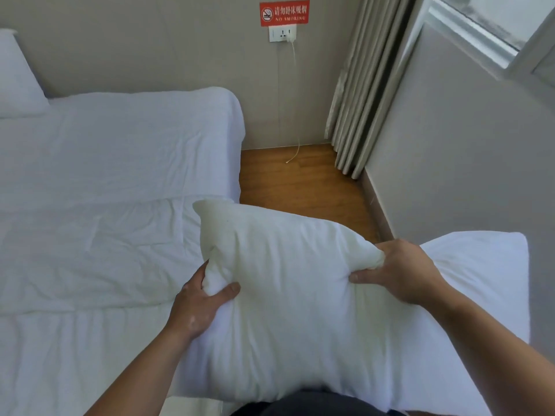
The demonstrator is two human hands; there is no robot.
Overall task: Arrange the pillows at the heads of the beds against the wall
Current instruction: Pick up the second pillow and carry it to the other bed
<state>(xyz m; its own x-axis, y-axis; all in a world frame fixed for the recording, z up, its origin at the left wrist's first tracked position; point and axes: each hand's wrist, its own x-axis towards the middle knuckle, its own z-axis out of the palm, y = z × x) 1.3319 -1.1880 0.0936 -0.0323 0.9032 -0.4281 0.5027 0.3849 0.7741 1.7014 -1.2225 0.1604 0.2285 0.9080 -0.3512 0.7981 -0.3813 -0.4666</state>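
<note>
I hold a white pillow (288, 298) up in front of me, over the right edge of the bed (105, 181). My left hand (198, 304) pinches its left side, thumb on top. My right hand (402, 271) grips a bunched fold at its right side. The pillow's far corner points toward the wall. Behind it on the right, a second white pillow (480, 283) shows past my right wrist. Another white pillow (15, 76) leans against the wall at the far left of the bed's head. The bed has a white, creased duvet.
A strip of wooden floor (300, 181) lies between the bed and the right-hand wall. A white cable (295, 100) hangs from a wall socket (282, 33) under a red no-smoking sign (284, 12). Grey curtains (366, 85) hang in the corner beside a window (486, 25).
</note>
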